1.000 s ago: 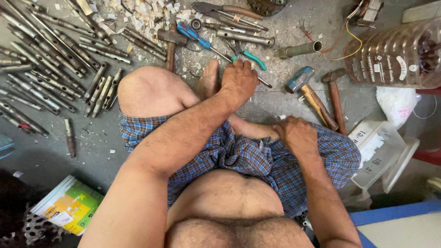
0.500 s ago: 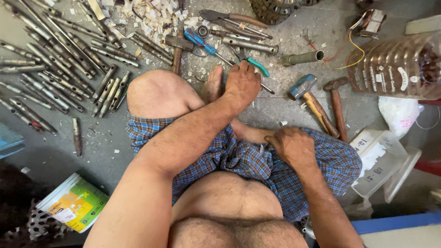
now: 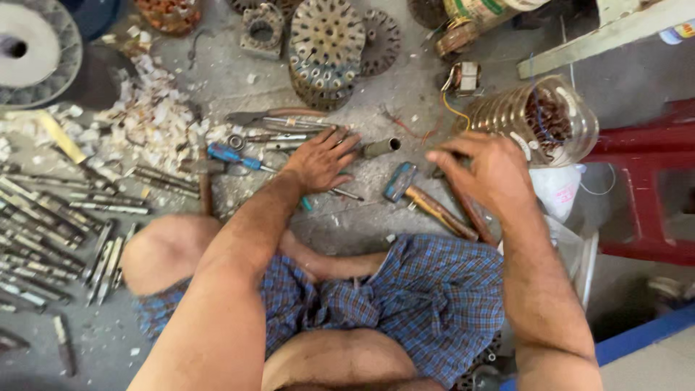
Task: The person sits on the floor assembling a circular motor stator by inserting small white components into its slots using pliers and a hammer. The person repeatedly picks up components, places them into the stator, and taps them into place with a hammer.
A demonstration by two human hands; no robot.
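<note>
Both hands have moved forward since the earlier frame: the right hand (image 3: pixel 486 172) now hovers over the hammer (image 3: pixel 427 200), fingers bent but grasping nothing, while the left hand (image 3: pixel 320 161) lies released, flat on the tools (image 3: pixel 289 130) on the floor (image 3: pixel 376 94).

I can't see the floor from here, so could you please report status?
Left hand flat on tools, open. Right hand over hammers, grip unclear. Nothing blocking.

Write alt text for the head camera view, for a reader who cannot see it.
A seated person reaches both hands to a cluttered workshop floor: the left hand rests open on scattered metal tools, the right hand hovers above a wooden-handled hammer. Stacked round metal plates and a clear plastic jar lie beyond.
</note>
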